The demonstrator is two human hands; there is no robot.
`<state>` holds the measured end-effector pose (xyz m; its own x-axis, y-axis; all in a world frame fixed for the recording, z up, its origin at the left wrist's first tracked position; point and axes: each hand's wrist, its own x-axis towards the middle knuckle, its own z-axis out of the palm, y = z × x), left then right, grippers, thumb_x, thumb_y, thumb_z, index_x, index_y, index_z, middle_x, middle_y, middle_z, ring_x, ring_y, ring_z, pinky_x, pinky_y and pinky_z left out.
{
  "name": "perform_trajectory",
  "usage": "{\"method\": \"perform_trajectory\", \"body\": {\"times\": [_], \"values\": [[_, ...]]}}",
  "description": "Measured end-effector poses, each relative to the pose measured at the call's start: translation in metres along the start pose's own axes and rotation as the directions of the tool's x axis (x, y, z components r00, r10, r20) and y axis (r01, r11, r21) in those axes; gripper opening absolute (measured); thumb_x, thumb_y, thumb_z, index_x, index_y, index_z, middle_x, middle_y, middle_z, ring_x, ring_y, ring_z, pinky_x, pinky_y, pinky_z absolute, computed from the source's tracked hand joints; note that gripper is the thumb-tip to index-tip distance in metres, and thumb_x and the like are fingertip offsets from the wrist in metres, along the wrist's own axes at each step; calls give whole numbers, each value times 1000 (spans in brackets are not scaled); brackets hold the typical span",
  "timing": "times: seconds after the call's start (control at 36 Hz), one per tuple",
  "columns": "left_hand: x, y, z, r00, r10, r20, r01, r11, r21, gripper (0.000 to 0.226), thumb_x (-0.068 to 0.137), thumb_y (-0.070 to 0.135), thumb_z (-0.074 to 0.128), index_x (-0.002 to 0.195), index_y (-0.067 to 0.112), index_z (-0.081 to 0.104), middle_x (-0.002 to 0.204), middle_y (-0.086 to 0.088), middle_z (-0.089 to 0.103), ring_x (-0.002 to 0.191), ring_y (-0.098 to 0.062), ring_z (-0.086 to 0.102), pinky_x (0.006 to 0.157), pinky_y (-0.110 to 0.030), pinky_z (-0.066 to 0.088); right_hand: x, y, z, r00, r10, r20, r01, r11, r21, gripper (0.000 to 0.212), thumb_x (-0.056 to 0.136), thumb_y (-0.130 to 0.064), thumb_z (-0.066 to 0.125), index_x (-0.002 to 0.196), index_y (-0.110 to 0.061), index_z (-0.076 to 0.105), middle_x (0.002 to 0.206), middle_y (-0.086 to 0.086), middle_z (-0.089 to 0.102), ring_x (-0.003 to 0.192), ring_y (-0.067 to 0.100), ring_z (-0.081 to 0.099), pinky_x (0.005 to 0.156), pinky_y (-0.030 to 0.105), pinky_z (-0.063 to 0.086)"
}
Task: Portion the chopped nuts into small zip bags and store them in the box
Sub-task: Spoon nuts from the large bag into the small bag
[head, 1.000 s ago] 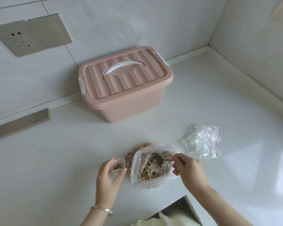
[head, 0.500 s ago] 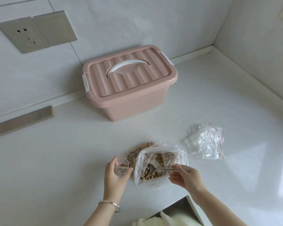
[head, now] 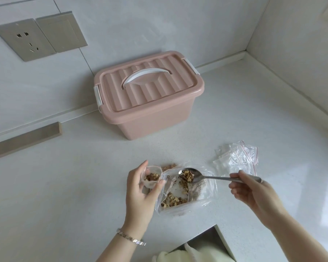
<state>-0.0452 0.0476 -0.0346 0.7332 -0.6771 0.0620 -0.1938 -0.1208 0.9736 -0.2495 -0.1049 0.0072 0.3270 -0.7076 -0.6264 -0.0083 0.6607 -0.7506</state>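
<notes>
So the person's left hand (head: 140,193) had its fingers (head: 142,167) curled round a small zip bag (head: 150,185), thumb on the near side, holding the mouth open and facing up, with a little heap of chopped nuts (head: 152,176) inside. The right hand (head: 253,190) pinched the far end of a metal spoon (head: 223,179) between thumb and fingertips, the other fingers loosely bent under the handle. The spoon stuck out leftwards from those fingers, roughly level. Its bowl was loaded with nuts and hung over the open big plastic bag (head: 202,197), just to the right of the small bag the left fingers were holding, but apart from it. The big bag lay on the white tabletop (head: 74,186) between the two hands, with more nuts loose in its bottom, closer to the person than the spoon. Something brown showed just beyond the left fingers, behind the big bag, but whether it was bagged couldn't be made out. A crumpled pile of empty zip bags (head: 236,159) with red strips sat just beyond the right fingers. The pink box (head: 155,121) was well beyond both hands against the wall, its lid (head: 148,91) on and the white handle (head: 147,73) folded flat. A bracelet (head: 131,238) sat on the left wrist.
</notes>
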Motion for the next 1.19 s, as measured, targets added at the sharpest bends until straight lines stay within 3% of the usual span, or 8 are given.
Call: {"method": "perform_trajectory", "body": {"times": [0.31, 0.47, 0.58, 0.67, 0.81, 0.94, 1.08, 1.19], "values": [[-2, -3, 17, 981, 65, 180, -107, 966, 235, 56, 76, 15, 72, 120, 35, 43, 105, 13, 51, 104, 7, 46, 88, -5, 38, -42, -43, 55, 922, -361, 139, 386, 842, -377, 29, 93, -15, 49, 75, -2, 66, 53, 10, 64, 43, 19, 58, 42, 21, 47], [-5, -3, 20, 978, 48, 202, -107, 951, 292, 57, 78, 23, 71, 129, 22, 46, 115, 16, 48, 109, 2, 47, 92, -2, 35, -53, -29, 79, 823, -443, 355, 559, 526, -641, 22, 89, -26, 54, 71, -18, 64, 60, 5, 63, 49, 8, 59, 55, 28, 51], [-6, -3, 18, 983, 54, 176, -104, 951, 292, 59, 76, 18, 73, 126, 27, 44, 111, 19, 47, 107, 5, 47, 89, 1, 34, -58, -23, 81, 690, -498, 526, 699, 267, -663, 26, 87, -45, 49, 83, -26, 66, 62, -22, 54, 59, 6, 58, 55, 25, 47], [-5, -5, 14, 988, 65, 141, -102, 957, 273, 57, 75, 13, 73, 125, 20, 48, 107, 14, 50, 105, 2, 48, 87, -1, 35, -60, -27, 72, 689, -559, 461, 702, 356, -617, 25, 84, -45, 49, 81, -26, 66, 66, -15, 62, 56, 5, 60, 54, 21, 48], [-4, -7, 3, 993, 101, 67, -115, 960, 257, 57, 73, 9, 73, 123, 16, 48, 103, 5, 54, 101, 4, 49, 87, -3, 36, -48, -24, 52, 823, -545, 160, 520, 608, -600, 21, 89, -17, 56, 71, -18, 65, 61, 2, 64, 43, 9, 55, 49, 19, 47], [-2, -11, -6, 994, 106, 27, -109, 956, 273, 58, 71, 4, 74, 124, 12, 49, 103, -5, 56, 101, 5, 50, 89, -4, 36, -14, 15, 33, 951, -289, 113, 276, 622, -733, 22, 93, -19, 53, 73, -19, 63, 60, 4, 64, 47, 9, 58, 53, 20, 48], [-2, -10, -11, 993, 118, 7, -115, 951, 286, 59, 71, 4, 74, 123, 17, 49, 104, 1, 55, 101, 5, 50, 89, -3, 35, 2, 40, 33, 972, -201, 118, 221, 625, -749, 23, 93, -16, 51, 73, -18, 63, 65, 7, 65, 47, 6, 57, 51, 14, 46], [-3, -9, -13, 993, 120, -16, -112, 956, 271, 59, 70, 5, 74, 122, 18, 49, 107, 8, 53, 101, 5, 51, 90, -4, 36, 8, 52, 36, 984, -154, 88, 171, 697, -696, 22, 93, -16, 52, 75, -15, 65, 65, 8, 66, 52, 14, 63, 55, 22, 52]]}}
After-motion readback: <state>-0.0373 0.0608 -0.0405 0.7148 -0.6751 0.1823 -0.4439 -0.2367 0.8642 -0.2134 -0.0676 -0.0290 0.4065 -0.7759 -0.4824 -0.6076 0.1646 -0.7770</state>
